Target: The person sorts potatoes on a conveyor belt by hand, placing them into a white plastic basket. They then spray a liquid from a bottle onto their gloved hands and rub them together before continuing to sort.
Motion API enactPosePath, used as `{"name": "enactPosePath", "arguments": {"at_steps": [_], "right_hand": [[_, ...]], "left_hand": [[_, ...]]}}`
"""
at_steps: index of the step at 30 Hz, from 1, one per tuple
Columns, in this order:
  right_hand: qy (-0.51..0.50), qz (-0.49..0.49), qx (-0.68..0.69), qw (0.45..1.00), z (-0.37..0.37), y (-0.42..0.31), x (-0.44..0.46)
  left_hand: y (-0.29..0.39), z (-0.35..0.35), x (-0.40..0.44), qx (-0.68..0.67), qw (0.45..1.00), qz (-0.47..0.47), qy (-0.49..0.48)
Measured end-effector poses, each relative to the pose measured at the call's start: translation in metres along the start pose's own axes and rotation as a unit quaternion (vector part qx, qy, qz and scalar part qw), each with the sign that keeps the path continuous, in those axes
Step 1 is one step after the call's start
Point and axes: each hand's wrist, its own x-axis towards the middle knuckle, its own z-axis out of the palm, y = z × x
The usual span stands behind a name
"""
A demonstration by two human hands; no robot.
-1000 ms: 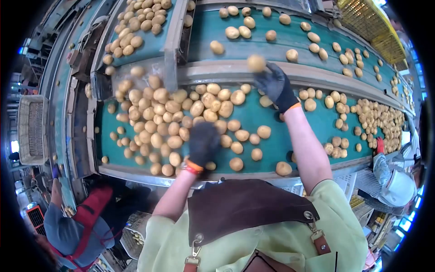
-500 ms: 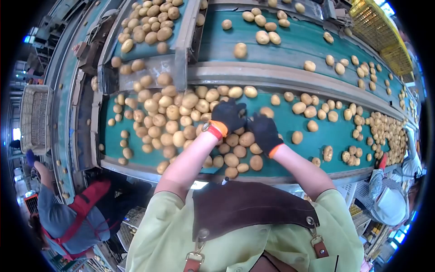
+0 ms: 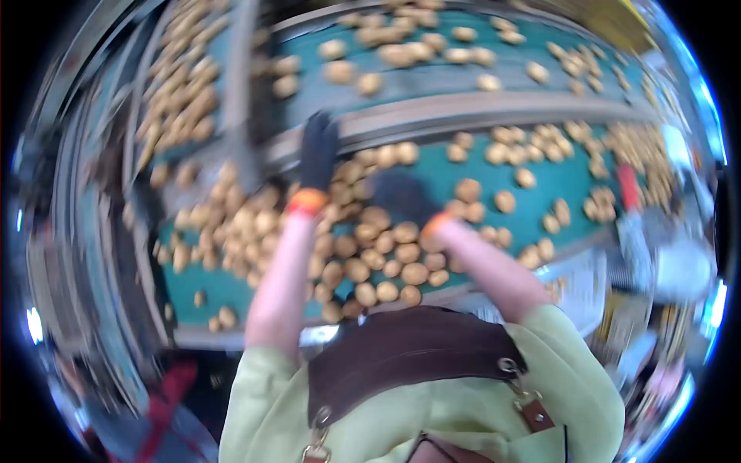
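Note:
Many potatoes point(image 3: 356, 270) lie on the green lower conveyor belt point(image 3: 505, 174) in front of me. My left hand point(image 3: 318, 150), in a dark glove with an orange cuff, reaches over the pile near the metal divider, its fingers stretched out and no potato visible in it. Smeared by motion, my right hand point(image 3: 401, 197) is low over the potatoes at the middle of the belt; its fingers and anything in them cannot be made out.
An upper belt point(image 3: 309, 54) with potatoes runs behind the metal rail point(image 3: 432, 108). At upper left a feeding belt carries more. A co-worker's red-gloved hand point(image 3: 628, 187) is at the right; another person point(image 3: 154, 432) stands lower left.
My left hand has moved left and up toward the divider; my right hand has shifted left. The hands are farther apart, and the view has turned and blurred.

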Motion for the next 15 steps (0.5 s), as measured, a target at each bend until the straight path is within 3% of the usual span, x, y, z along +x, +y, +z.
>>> {"name": "enactPosePath", "arguments": {"at_steps": [1,2,3,4,5,6,7,8,9,10,13,15], "right_hand": [[0.027,-0.021,0.038,0.999,0.012,-0.023,-0.007],[0.069,-0.034,0.087,0.993,0.039,-0.067,-0.033],[0.123,-0.021,0.153,0.980,0.045,-0.094,-0.040],[0.204,0.024,0.242,0.948,0.043,-0.115,-0.034],[0.314,0.084,0.343,0.881,0.034,-0.136,-0.026],[0.404,0.118,0.397,0.816,0.026,-0.156,-0.019],[0.436,0.134,0.394,0.798,0.023,-0.139,-0.023],[0.363,0.065,0.241,0.898,0.029,-0.119,-0.028],[0.265,-0.009,0.075,0.961,0.027,-0.104,-0.032],[0.200,0.002,0.043,0.979,0.015,-0.094,-0.041],[0.225,0.023,-0.043,0.973,0.061,-0.083,-0.048],[0.158,0.149,-0.172,0.961,0.056,-0.092,-0.062]], "left_hand": [[-0.022,0.005,-0.005,0.020,0.998,0.027,-0.055],[-0.041,-0.014,-0.064,0.195,0.954,0.194,-0.120],[-0.030,-0.009,-0.085,0.038,0.968,-0.030,-0.245],[0.004,-0.004,-0.083,0.101,0.963,-0.023,-0.250],[-0.049,0.007,-0.095,0.251,0.937,0.169,-0.173],[-0.028,-0.001,-0.087,0.141,0.961,-0.051,-0.230],[-0.016,-0.015,-0.090,0.302,0.914,0.068,-0.261],[-0.028,-0.023,-0.093,0.253,0.936,0.113,-0.215],[-0.034,-0.025,-0.098,0.319,0.908,0.194,-0.191],[-0.016,-0.026,-0.096,0.325,0.902,0.182,-0.218],[0.002,-0.033,-0.132,0.349,0.901,0.117,-0.231],[-0.022,-0.030,-0.140,0.343,0.893,0.199,-0.211]]}}
